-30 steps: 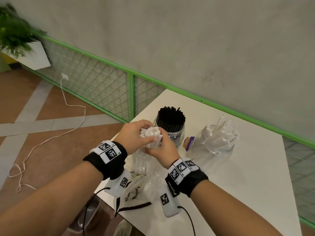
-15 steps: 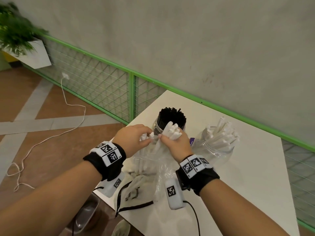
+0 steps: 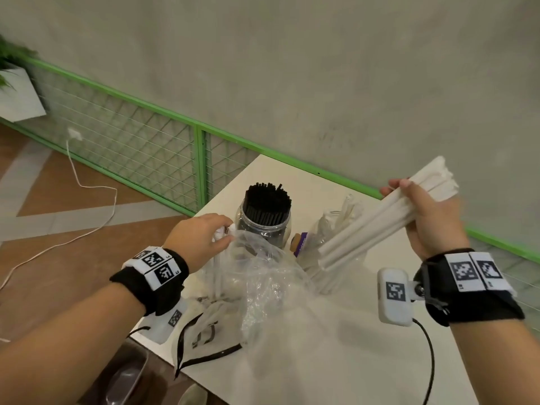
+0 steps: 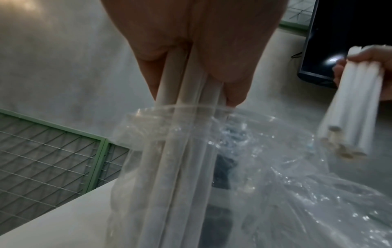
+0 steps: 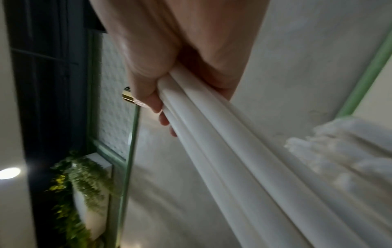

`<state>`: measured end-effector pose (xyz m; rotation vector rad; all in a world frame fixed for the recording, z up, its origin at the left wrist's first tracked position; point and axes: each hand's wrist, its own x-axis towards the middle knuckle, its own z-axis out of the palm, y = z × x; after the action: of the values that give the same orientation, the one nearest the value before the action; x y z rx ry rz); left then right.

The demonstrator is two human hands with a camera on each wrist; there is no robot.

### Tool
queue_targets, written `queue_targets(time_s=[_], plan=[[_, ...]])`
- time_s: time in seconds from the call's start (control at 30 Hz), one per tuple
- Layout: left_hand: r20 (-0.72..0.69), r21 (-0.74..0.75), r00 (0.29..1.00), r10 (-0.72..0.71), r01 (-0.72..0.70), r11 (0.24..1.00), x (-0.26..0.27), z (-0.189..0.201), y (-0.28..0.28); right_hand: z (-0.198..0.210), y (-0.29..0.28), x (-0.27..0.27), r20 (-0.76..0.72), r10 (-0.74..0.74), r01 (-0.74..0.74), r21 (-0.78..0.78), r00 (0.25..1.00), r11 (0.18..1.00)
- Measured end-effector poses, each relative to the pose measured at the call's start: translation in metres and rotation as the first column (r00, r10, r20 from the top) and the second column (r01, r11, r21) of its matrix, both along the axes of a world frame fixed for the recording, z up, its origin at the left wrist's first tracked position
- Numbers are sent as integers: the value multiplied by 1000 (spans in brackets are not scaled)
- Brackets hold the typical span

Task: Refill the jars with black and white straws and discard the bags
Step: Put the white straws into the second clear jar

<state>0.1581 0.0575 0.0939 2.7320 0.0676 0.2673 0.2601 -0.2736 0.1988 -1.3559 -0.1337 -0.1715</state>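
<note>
Up at the right, the right hand (image 3: 432, 220) has its fingers curled round a bundle of white straws (image 3: 380, 223), held slanted in the air with its lower ends over the clear jar (image 3: 327, 229) of white straws; the bundle touches neither jar nor table. The left hand (image 3: 198, 241) pinches the tops of a few remaining white straws (image 4: 180, 134) together with the mouth of the clear plastic bag (image 3: 268, 276), which slumps crumpled on the white table (image 3: 365, 346) between the two forearms.

The left hand sits close to the table's near-left corner, beside the jar of black straws (image 3: 267, 211), which stands close to the left edge. To the right and toward the viewer the tabletop runs bare. A green railing (image 3: 201, 168) with wire mesh borders the table's far side below a grey wall.

Both wrists wear black bands with square black-and-white code markers (image 3: 155, 264); no words can be read on them. A small purple-labelled thing (image 3: 301, 244) lies between the jars, its print too small to make out.

The left wrist view alone shows the straws passing down into the bag's rim, and the open lower ends of the right hand's bundle. The right wrist view alone shows blurred tops of the white straws in the jar (image 5: 339, 151) below the bundle, and a hanging plant (image 5: 84, 184).
</note>
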Motion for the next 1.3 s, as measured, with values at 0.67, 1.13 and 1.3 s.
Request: queue_targets(time_s=[0.67, 1.13, 1.3], plan=[[22, 1, 999, 35, -35, 999, 1, -1, -2, -71, 16, 55, -57, -156, 135, -272, 986, 953], [16, 10, 1000, 27, -27, 1000, 2, 2, -9, -108, 16, 39, 352, -127, 315, -551, 928, 773], [12, 10, 1000, 25, -25, 1000, 4, 4, -10, -101, 32, 45, 494, 21, 356, -655, 869, 667]])
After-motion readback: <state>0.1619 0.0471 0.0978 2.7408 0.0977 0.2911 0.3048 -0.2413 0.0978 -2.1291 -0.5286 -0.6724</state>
